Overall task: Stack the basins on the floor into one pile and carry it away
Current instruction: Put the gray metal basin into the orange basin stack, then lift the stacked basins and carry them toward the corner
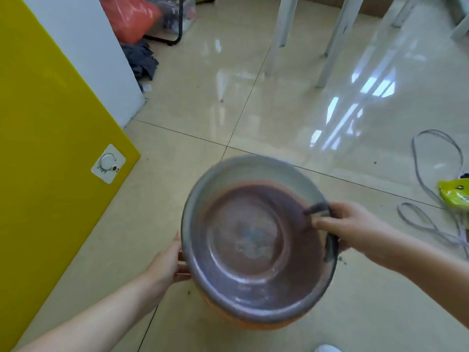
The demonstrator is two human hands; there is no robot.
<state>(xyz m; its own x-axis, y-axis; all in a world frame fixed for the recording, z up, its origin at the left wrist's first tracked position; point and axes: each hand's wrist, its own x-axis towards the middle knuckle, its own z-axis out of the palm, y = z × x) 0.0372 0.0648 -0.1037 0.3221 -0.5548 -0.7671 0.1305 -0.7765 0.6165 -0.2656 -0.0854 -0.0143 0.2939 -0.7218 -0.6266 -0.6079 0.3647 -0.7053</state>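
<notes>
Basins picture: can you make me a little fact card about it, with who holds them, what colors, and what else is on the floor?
held thing: stack of basins, blurred
top basin: grey rim, brownish inside
bottom basin: orange edge peeking out underneath
left hand: on the left rim
right hand: gripping the right rim, thumb inside
floor: shiny beige tiles
left side: yellow panel with a white dial
right side: grey cable, yellow-green packet
far back: white legs, red bag, dark cloth
</notes>
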